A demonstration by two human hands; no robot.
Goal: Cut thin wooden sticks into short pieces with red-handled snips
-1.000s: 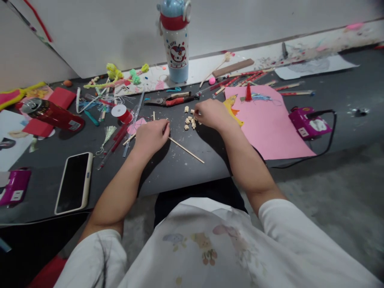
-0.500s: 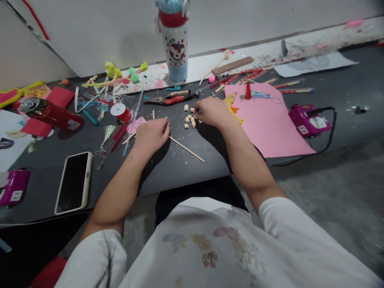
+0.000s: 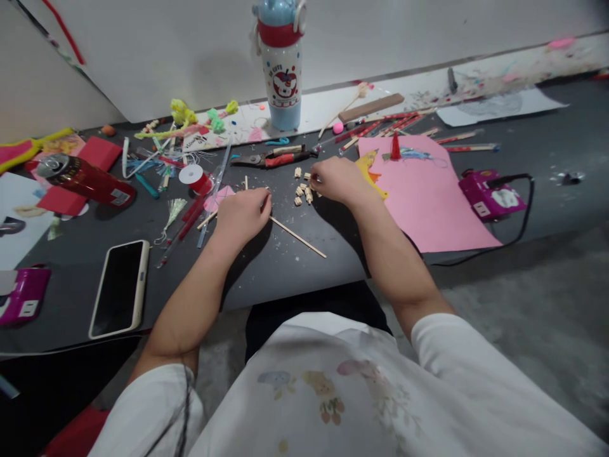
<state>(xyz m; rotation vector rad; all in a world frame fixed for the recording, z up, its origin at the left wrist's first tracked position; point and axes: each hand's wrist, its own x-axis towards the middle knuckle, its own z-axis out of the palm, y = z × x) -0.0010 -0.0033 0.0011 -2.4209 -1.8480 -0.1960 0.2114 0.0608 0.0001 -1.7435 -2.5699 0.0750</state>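
My left hand (image 3: 244, 212) rests low over the dark table, its fingers curled closed. A thin wooden stick (image 3: 299, 237) comes out from beside its thumb and slants toward the table's front edge. Two more stick ends show behind and to the left of this hand; whether the fingers grip any of them is hidden. My right hand (image 3: 339, 179) is closed in a pinch at the right side of a small pile of short wooden pieces (image 3: 302, 190). What lies between its fingertips is too small to make out.
Red-handled pliers (image 3: 276, 158) lie behind the pile, with a tall bottle (image 3: 284, 82) farther back. Pink paper (image 3: 428, 203) and a purple device (image 3: 492, 193) are at right. To the left are a ribbon spool (image 3: 196, 179), a phone (image 3: 120, 289) and a red can (image 3: 90, 181).
The whole view has shifted slightly. Both hands keep nearly the same places and closed shapes, and the stick and small pieces lie as before.
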